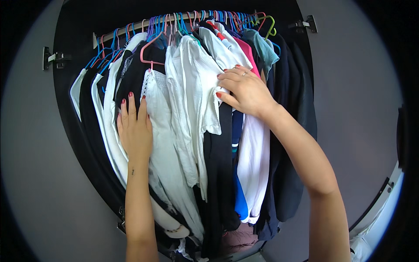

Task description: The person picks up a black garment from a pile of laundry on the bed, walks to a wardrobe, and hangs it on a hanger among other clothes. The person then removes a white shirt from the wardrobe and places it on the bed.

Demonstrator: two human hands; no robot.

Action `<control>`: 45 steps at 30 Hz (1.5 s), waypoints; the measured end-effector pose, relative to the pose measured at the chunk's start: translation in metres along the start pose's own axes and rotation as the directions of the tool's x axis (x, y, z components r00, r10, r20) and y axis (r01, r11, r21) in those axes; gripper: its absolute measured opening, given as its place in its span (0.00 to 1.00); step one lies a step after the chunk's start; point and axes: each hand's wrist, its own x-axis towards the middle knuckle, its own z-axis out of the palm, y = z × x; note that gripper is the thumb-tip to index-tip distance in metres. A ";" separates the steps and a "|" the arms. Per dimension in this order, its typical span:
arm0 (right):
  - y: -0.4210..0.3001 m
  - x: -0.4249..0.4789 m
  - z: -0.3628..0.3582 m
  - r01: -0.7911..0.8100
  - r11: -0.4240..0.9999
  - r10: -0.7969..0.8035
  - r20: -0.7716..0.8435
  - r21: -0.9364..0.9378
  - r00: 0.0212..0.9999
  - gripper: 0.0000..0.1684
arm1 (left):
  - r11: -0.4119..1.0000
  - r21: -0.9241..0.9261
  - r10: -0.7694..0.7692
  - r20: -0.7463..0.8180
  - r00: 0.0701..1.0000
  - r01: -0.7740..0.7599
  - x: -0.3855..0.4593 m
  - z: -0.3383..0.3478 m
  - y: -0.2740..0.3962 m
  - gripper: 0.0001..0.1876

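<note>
My left hand (135, 126) lies flat against the hanging clothes, fingers slightly spread, over a black garment and the edge of a white garment with eyelet trim (162, 108). That white garment hangs from a pink plastic hanger (142, 52). To the right, a white ribbed shirt (196, 65) hangs in front of black clothing. My right hand (244, 90) rests on its right side, thumb and fingers apart; whether it pinches any cloth cannot be told. Beyond the right hand are a bright pink garment (245, 52) and a teal one (263, 47).
A metal rail (139, 26) packed with colourful hangers crosses the top of the dark wardrobe. Grey doors (26, 131) stand open on both sides, on metal hinges (309, 24). Dark garments (296, 98) hang at the right. Folded mauve fabric (240, 237) lies at the bottom.
</note>
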 end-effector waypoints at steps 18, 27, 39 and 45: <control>-0.071 0.038 -0.041 -0.175 0.890 0.253 -0.138 0.420 0.957 0.14 | 0.964 -0.261 0.053 0.001 0.999 -0.051 -0.003 -0.034 0.020 0.32; -0.099 0.112 -0.003 -0.489 0.862 0.503 -0.102 0.135 0.858 0.17 | 0.874 -0.449 0.157 -0.108 0.982 -0.189 -0.008 -0.065 0.021 0.30; -0.178 0.006 0.002 -0.359 0.932 0.361 0.238 -0.054 0.902 0.03 | 0.474 -0.878 0.004 -0.069 0.998 -0.063 0.043 -0.047 0.034 0.18; -0.224 -0.072 0.015 -0.310 0.944 0.270 0.273 0.112 0.923 0.02 | 0.416 -0.909 -0.056 -0.058 0.997 -0.030 0.046 -0.041 0.048 0.20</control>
